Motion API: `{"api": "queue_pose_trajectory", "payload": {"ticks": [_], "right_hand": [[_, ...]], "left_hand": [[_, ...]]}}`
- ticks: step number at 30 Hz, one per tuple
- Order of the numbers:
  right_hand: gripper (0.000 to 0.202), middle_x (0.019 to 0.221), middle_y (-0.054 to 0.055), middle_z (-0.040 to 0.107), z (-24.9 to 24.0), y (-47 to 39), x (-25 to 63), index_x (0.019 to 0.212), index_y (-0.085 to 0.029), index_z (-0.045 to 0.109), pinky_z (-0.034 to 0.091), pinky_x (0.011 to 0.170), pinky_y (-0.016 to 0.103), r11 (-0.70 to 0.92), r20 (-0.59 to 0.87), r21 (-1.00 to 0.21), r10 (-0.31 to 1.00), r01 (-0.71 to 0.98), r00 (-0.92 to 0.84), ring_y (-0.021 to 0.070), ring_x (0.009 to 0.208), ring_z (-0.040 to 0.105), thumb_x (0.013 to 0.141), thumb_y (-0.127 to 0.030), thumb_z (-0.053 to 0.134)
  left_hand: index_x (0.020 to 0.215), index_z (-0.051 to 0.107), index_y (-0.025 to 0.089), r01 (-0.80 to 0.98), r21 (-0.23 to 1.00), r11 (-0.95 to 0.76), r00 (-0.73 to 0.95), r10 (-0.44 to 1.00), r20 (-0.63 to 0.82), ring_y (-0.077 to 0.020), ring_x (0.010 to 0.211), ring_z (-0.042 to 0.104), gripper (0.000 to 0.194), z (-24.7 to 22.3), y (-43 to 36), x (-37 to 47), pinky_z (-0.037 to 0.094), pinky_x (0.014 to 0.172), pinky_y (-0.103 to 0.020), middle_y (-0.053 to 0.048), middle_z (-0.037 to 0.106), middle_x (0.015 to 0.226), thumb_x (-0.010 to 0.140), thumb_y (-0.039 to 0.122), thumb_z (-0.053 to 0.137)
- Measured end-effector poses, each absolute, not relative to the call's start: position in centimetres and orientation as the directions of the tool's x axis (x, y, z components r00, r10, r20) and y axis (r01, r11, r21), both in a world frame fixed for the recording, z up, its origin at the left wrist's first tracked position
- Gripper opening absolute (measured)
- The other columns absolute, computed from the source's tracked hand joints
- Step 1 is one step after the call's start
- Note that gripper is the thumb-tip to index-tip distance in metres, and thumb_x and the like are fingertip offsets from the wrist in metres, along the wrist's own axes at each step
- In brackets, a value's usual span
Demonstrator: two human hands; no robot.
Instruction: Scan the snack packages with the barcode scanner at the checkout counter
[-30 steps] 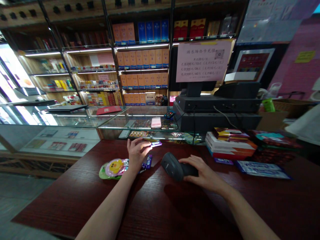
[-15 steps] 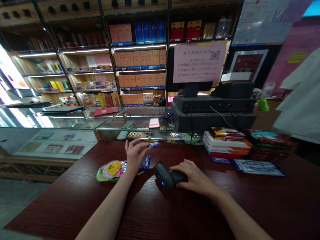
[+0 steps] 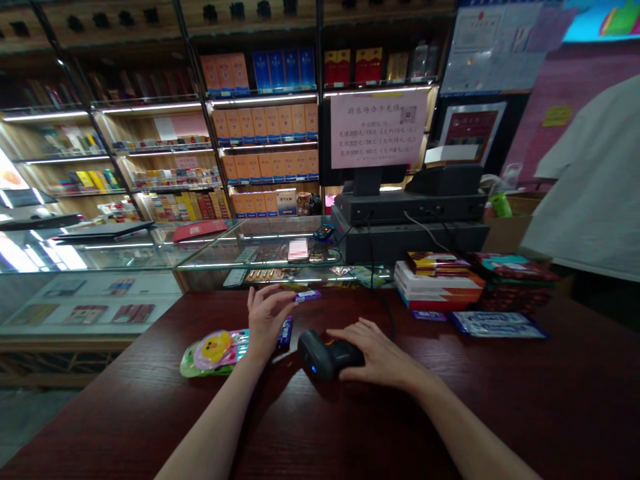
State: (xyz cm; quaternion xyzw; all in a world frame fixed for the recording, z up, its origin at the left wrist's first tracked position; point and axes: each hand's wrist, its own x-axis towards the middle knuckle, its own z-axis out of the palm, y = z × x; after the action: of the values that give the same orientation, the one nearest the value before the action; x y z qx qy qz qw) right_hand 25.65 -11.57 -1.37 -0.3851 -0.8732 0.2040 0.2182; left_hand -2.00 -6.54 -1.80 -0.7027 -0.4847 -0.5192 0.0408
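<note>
Between thumb and fingertips, my left hand pinches one end of a small purple packet with a pale label, just above the table. My right hand is wrapped round the handle of a black barcode scanner; a blue light glows on its head, which points left. Beside my left wrist lies a colourful package with a yellow duck face. Another purple packet lies just behind that wrist, partly hidden by it.
Stacked boxes, a purple packet and a blue-white packet lie to the right. A monitor with a paper sign stands behind them, beyond the dark table. A person in a white top stands at right.
My view has turned slightly to the right, so most things appear further left. Both hands keep their holds, on the purple packet and the scanner.
</note>
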Motion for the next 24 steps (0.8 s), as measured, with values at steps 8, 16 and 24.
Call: {"api": "queue_pose_trajectory", "payload": {"ticks": [8, 16, 24], "right_hand": [[0.042, 0.134, 0.004, 0.064, -2.7, -10.0, 25.9, 0.136, -0.031, 0.056, 0.039, 0.11, 0.044, 0.524, 0.451, -0.67, 0.85, 0.526, -0.272, 0.0241, 0.124, 0.057, 0.094, -0.035, 0.057], [0.025, 0.114, 0.003, 0.07, -3.0, -9.1, 25.5, 0.113, -0.026, 0.063, 0.048, 0.102, 0.039, 0.529, 0.532, -0.779, 0.842, 0.336, -0.093, 0.0214, 0.11, 0.065, 0.088, -0.029, 0.064], [0.016, 0.098, 0.003, 0.073, -2.8, -9.1, 25.4, 0.098, -0.023, 0.069, 0.051, 0.09, 0.034, 0.528, 0.558, -0.795, 0.83, 0.299, 0.016, 0.0216, 0.095, 0.068, 0.085, -0.032, 0.066]], "left_hand": [[0.098, 0.075, 0.032, 0.655, 0.478, -0.584, 0.045, 0.663, 0.747, -0.0215, 0.118, 0.061, 0.013, -1.6, -7.2, -0.2, 0.013, 0.123, -0.054, 0.002, 0.075, 0.102, 0.085, 0.032, 0.072], [0.096, 0.075, 0.034, 0.599, 0.487, -0.636, 0.088, 0.657, 0.749, -0.0213, 0.116, 0.062, 0.013, -1.3, -8.1, 2.0, 0.016, 0.123, -0.056, 0.003, 0.075, 0.101, 0.083, 0.032, 0.074], [0.093, 0.075, 0.031, 0.565, 0.552, -0.613, 0.064, 0.699, 0.712, -0.0207, 0.111, 0.066, 0.011, -1.3, -8.5, 2.9, 0.017, 0.122, -0.056, 0.001, 0.074, 0.101, 0.083, 0.035, 0.073]]}}
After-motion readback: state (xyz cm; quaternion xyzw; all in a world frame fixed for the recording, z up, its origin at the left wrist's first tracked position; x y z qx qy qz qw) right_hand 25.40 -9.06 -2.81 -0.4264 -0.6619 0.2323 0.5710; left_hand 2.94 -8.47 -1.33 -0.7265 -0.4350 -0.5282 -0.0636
